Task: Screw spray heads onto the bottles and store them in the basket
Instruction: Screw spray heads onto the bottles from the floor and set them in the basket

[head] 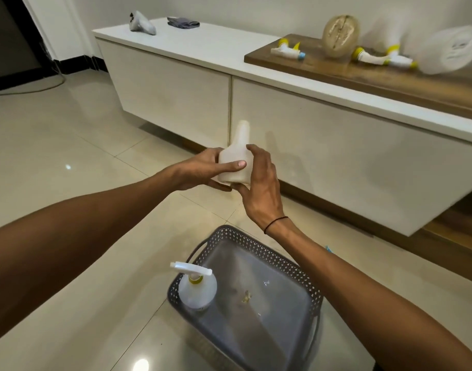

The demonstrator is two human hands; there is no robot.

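Tiled floor (77, 145) below; left hand (202, 170) and right hand (259, 180) both gripped capless bottle (236, 156). Basket (307, 290) beneath hands held finished spray bottle (197, 287).

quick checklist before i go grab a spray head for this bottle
1. Bottle gripped: ok, left hand and right hand both hold it.
2. Neck bare: ok, no head on it.
3. Bottle upright: ok, neck points up.
4. Loose spray heads within reach: cannot tell, they lie on the wooden board.
5. Room in basket: ok, one finished bottle inside.
6. Threads clean: cannot tell.
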